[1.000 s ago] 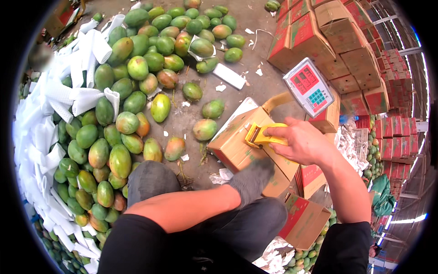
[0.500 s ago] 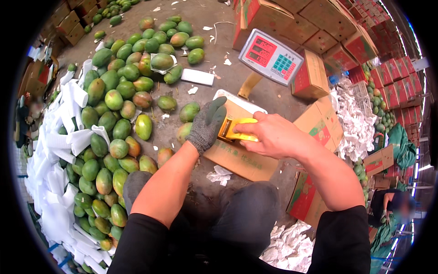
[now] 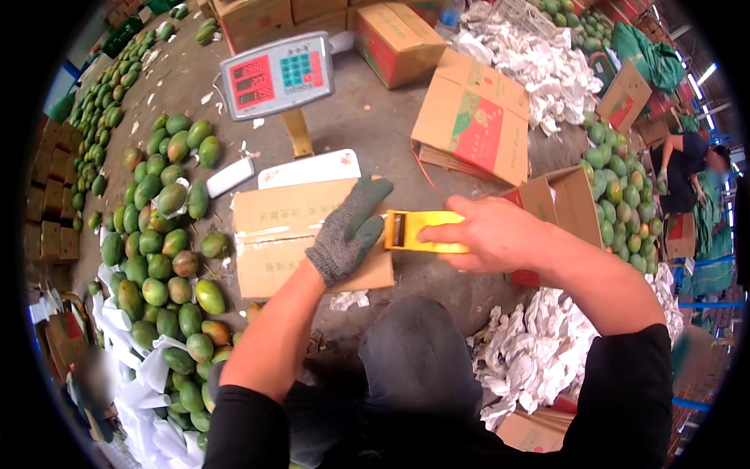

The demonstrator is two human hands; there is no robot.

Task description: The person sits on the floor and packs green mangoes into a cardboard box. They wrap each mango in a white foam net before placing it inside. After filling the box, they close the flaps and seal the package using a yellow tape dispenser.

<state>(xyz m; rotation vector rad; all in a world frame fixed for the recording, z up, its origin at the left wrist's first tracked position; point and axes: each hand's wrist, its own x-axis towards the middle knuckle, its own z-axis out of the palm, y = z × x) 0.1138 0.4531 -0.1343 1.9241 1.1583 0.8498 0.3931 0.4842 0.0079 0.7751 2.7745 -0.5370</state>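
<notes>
Box [image 3: 262,270]: in my head view it lies flaps down, the scale's white plate [image 3: 308,168] showing beyond its far edge. I see the gloved left hand [image 3: 349,233] resting on its top, thumb spread wide. The right hand [image 3: 496,234] grips a yellow tape dispenser [image 3: 422,220] beside the box's right edge. Mangoes [image 3: 160,266] lie leftward.

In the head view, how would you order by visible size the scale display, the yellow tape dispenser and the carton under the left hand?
Carton
Scale display
Yellow tape dispenser, partly covered by the right hand
</notes>
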